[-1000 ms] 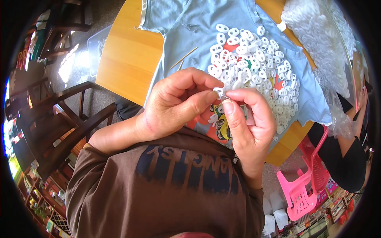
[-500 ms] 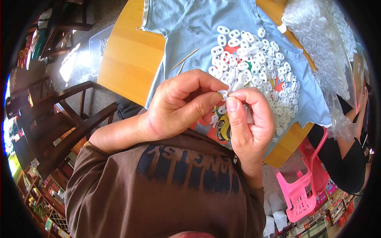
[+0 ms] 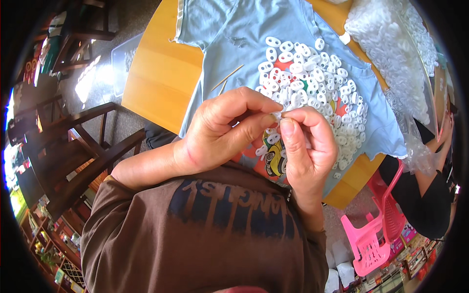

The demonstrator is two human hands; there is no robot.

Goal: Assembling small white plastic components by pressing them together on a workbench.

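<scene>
Head view. Found bare left hand in front of the chest, with thumb and index finger pinched firmly on a small white plastic piece. Noted piece at the very tips of those fingers, projecting slightly toward the right. Found bare right hand just beside, with thumb and index finger bent in to the right end of the same piece, index tip nearest. Cannot tell whether clamped on it, owing to partial concealment. Cannot tell exact form of the piece: too small and blurred.

Observed beyond the hands a loose pile of white oval plastic pieces with paired holes, spread on a light blue cloth T-shirt with a coloured print. Noted two thin brown wooden sticks on the same cloth, left of the pile. Recorded beneath the cloth a yellow-brown wooden table. Noted at upper right a large clear plastic bag of white pieces. Recorded at lower right a bright pink plastic chair, near a second person in black clothing; at left, dark brown wooden chairs.
</scene>
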